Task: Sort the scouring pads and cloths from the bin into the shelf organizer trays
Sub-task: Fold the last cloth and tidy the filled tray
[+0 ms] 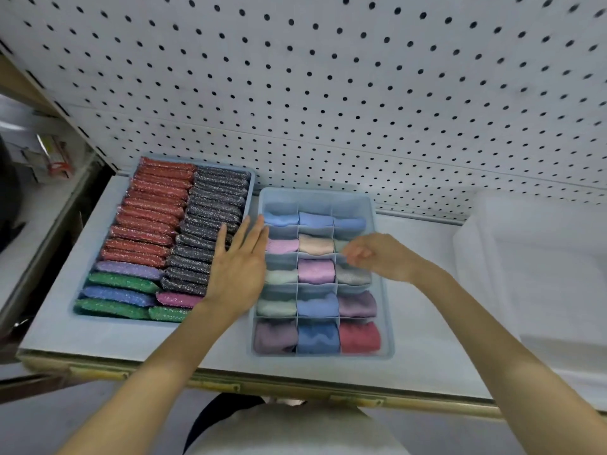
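Forearms reach in from below: left hand (239,267) flat, fingers straight, at the edge of the scouring pads (147,224); right hand (374,254) curled over the cloths (317,270) in the divided tray (322,355), blurred, grip unclear. Best seat each cloth squarely in one cell. Pale bin (542,274) at right is washed out, cut off.

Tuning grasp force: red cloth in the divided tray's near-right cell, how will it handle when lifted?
The red cloth looks soft and bunched, so probably floppy, likely unfolding when lifted. It fills its cell of the divided tray, so it may drag on the dividers.
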`<state>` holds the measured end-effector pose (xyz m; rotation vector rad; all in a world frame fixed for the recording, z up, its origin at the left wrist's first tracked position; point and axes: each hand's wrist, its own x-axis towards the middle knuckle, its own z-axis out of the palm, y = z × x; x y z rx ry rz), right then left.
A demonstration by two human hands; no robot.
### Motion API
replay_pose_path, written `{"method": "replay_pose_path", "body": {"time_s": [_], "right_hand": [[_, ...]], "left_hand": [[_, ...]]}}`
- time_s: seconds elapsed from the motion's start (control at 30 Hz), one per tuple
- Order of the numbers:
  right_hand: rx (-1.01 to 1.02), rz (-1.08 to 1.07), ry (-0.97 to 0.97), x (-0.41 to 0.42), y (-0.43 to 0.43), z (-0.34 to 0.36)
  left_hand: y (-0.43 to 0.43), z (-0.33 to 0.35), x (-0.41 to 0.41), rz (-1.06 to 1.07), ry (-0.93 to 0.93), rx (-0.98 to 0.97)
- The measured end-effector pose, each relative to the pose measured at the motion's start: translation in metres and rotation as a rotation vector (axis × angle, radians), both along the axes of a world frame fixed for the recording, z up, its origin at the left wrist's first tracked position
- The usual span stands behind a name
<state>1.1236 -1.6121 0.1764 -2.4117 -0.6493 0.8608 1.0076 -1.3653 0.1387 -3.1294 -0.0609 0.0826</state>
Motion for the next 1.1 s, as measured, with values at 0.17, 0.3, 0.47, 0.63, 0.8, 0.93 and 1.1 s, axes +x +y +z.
{"method": "replay_pose_path", "body": {"time_s": [0.17, 0.3, 0.47, 0.63, 0.8, 0.93, 1.1], "right_hand": [[-0.424, 0.367, -0.311, -0.022, 0.017, -0.012], [-0.568, 0.443, -0.307, -0.015, 0.021, -0.011], [-0.597, 0.43, -0.11, -0.018, 0.029, -0.013], [-0.614, 0.405, 0.086, -0.007, 0.035, -0.003], [-0.276, 0.165, -0.097, -0.01, 0.033, -0.003], [-0.028, 0.038, -0.168, -0.026, 0.037, -0.012], [-0.241, 0.213, -0.185, -0.031, 0.061, -0.038]], "left_hand": [[-0.001, 0.005, 0.008, -0.009, 0.046, 0.009], [-0.001, 0.005, 0.009, -0.003, 0.066, 0.014], [-0.001, 0.005, 0.007, 0.007, 0.053, -0.013], [-0.002, 0.005, 0.007, 0.013, 0.035, -0.037], [0.001, 0.002, 0.006, 0.016, 0.021, -0.057], [0.001, 0.0, 0.006, 0.006, 0.025, -0.056], [0.001, -0.001, 0.006, 0.011, 0.015, -0.061]]}}
